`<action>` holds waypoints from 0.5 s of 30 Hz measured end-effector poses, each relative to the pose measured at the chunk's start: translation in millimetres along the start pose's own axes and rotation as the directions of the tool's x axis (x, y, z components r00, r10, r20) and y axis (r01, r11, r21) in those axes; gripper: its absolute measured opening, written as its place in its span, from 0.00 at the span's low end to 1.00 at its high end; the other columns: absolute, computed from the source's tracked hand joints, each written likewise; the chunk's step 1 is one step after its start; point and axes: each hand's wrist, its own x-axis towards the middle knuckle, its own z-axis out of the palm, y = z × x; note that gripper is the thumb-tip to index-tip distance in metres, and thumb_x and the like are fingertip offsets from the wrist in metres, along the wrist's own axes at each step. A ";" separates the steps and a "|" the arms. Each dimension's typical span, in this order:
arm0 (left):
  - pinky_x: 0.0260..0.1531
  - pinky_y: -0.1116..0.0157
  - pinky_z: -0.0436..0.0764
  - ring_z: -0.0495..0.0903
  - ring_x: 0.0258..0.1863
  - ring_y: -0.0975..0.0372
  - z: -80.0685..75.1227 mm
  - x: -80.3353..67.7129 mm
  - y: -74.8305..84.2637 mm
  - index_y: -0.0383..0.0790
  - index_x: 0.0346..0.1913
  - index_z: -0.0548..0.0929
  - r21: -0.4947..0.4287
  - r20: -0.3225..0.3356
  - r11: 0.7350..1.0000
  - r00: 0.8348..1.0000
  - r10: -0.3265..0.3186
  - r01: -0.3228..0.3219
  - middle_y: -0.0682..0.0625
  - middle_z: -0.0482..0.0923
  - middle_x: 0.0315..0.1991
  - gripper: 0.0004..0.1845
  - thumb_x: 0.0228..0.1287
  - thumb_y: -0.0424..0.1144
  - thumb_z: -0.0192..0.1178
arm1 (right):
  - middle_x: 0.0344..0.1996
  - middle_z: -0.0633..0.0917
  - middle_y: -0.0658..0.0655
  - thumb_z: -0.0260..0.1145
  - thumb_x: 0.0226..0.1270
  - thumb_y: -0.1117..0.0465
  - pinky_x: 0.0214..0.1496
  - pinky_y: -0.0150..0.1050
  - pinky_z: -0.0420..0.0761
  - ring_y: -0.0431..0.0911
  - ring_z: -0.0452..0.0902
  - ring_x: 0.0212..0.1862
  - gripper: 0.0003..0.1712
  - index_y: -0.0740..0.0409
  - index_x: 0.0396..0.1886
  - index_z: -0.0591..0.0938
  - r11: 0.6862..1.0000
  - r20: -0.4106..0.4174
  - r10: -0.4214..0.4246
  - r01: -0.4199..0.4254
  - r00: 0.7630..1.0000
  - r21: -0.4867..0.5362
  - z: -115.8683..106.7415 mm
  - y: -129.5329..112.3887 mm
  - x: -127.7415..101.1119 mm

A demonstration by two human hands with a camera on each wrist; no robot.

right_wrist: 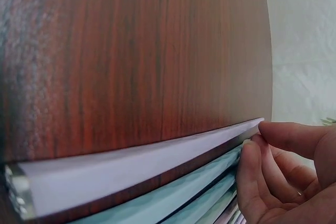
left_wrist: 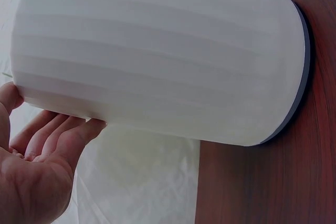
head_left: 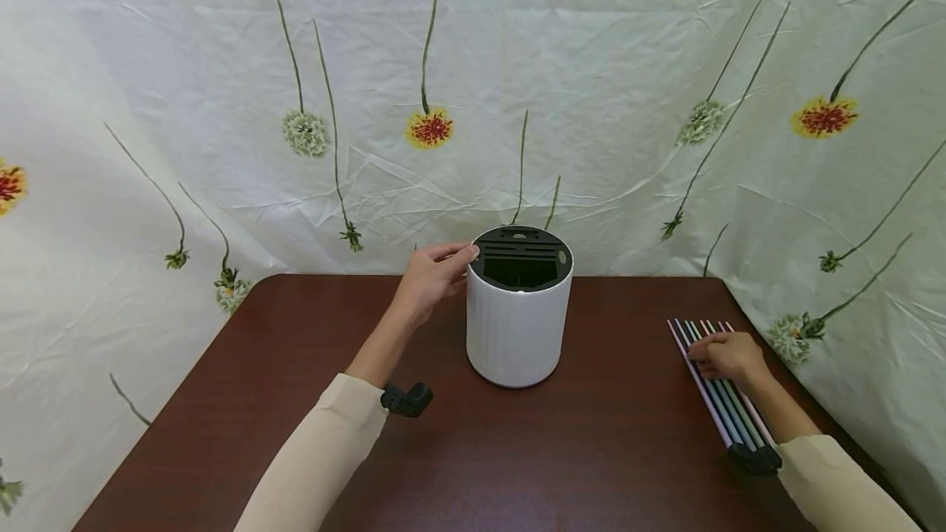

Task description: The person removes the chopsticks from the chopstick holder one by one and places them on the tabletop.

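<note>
A white ribbed cylindrical utensil holder (head_left: 515, 335), with a black slotted top (head_left: 521, 257), stands upright on the table. At its upper left side my left hand (head_left: 436, 273) grips it near the rim. The left wrist view shows the thumb by the rim and bent fingers (left_wrist: 58, 135) against the wall. On the right lies a row of pastel chopsticks (head_left: 727, 409). My right hand (head_left: 727, 355) is over their far part. In the right wrist view, thumb and forefinger pinch the far end of a lavender chopstick (right_wrist: 136, 166) with a silvery near end; teal chopsticks (right_wrist: 173, 195) lie beside it.
The dark red-brown wooden table (head_left: 591, 466) has its right edge close beyond the chopsticks. Behind and around it hangs a white cloth (head_left: 591, 64) printed with flowers. A black wrist strap (head_left: 406, 399) sits on the left arm, another (head_left: 754, 458) on the right.
</note>
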 end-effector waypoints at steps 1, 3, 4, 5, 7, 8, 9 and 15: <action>0.64 0.50 0.78 0.79 0.63 0.54 0.2 -0.1 0.0 0.41 0.63 0.83 0.001 0.001 1.000 1.000 0.003 -0.003 0.46 0.78 0.65 0.26 0.68 0.50 0.67 | 0.29 0.88 0.50 0.63 0.71 0.66 0.36 0.39 0.88 0.40 0.84 0.31 0.18 0.79 0.51 0.82 1.000 -0.001 0.002 -0.002 1.000 0.002 -0.1 -0.1 -0.7; 0.63 0.50 0.78 0.80 0.63 0.54 0.6 -0.4 0.3 0.41 0.63 0.83 0.003 0.003 1.000 1.000 0.006 -0.006 0.46 0.79 0.65 0.25 0.68 0.50 0.67 | 0.29 0.88 0.51 0.64 0.71 0.66 0.35 0.39 0.88 0.41 0.84 0.30 0.18 0.79 0.51 0.82 1.000 -0.002 0.006 -0.006 1.000 0.006 -0.3 -0.3 -1.8; 0.63 0.50 0.79 0.80 0.63 0.54 0.8 -0.7 0.6 0.41 0.63 0.83 0.007 0.002 1.000 1.000 0.007 -0.007 0.46 0.79 0.65 0.25 0.68 0.50 0.67 | 0.29 0.87 0.51 0.64 0.71 0.66 0.36 0.39 0.88 0.41 0.84 0.30 0.18 0.79 0.51 0.82 1.000 -0.002 0.008 -0.008 1.000 0.007 -0.4 -0.8 -2.5; 0.63 0.49 0.79 0.80 0.63 0.54 0.8 -1.2 1.1 0.41 0.63 0.83 0.013 0.002 1.000 1.000 0.008 -0.008 0.46 0.79 0.65 0.25 0.68 0.50 0.67 | 0.29 0.87 0.52 0.64 0.71 0.65 0.35 0.39 0.88 0.41 0.84 0.30 0.18 0.78 0.51 0.82 1.000 -0.003 0.011 -0.011 1.000 0.009 -0.2 -1.5 -3.0; 0.63 0.49 0.79 0.80 0.63 0.53 -0.1 -2.3 2.3 0.42 0.63 0.83 0.028 -0.001 1.000 1.000 0.008 -0.008 0.46 0.79 0.65 0.25 0.69 0.50 0.67 | 0.29 0.87 0.52 0.64 0.71 0.65 0.36 0.40 0.88 0.42 0.84 0.30 0.17 0.78 0.50 0.82 1.000 -0.003 0.003 -0.003 1.000 0.007 0.1 -3.5 -3.4; 0.63 0.49 0.78 0.80 0.63 0.53 -0.6 -2.9 2.9 0.42 0.63 0.83 0.033 -0.004 0.999 1.000 0.009 -0.008 0.46 0.79 0.65 0.25 0.69 0.50 0.66 | 0.30 0.88 0.52 0.65 0.71 0.65 0.36 0.40 0.88 0.42 0.84 0.31 0.17 0.77 0.50 0.82 1.000 -0.005 -0.003 0.003 1.000 0.004 0.3 -4.8 -3.2; 0.63 0.48 0.78 0.80 0.63 0.53 -1.2 -3.2 3.4 0.42 0.64 0.82 0.042 -0.004 0.999 1.000 0.010 -0.010 0.46 0.79 0.65 0.25 0.69 0.50 0.66 | 0.30 0.88 0.52 0.65 0.71 0.64 0.36 0.40 0.88 0.43 0.84 0.31 0.17 0.77 0.50 0.83 1.000 -0.010 -0.010 0.009 1.000 -0.004 0.6 -6.5 -3.3; 0.63 0.50 0.79 0.79 0.64 0.55 -3.8 -7.1 8.2 0.40 0.67 0.80 0.078 0.002 0.997 1.000 0.002 -0.002 0.45 0.78 0.66 0.26 0.71 0.49 0.64 | 0.32 0.87 0.55 0.65 0.72 0.63 0.36 0.41 0.88 0.44 0.84 0.31 0.17 0.76 0.49 0.84 0.997 -0.021 -0.047 0.046 0.999 -0.055 4.0 -16.8 -5.8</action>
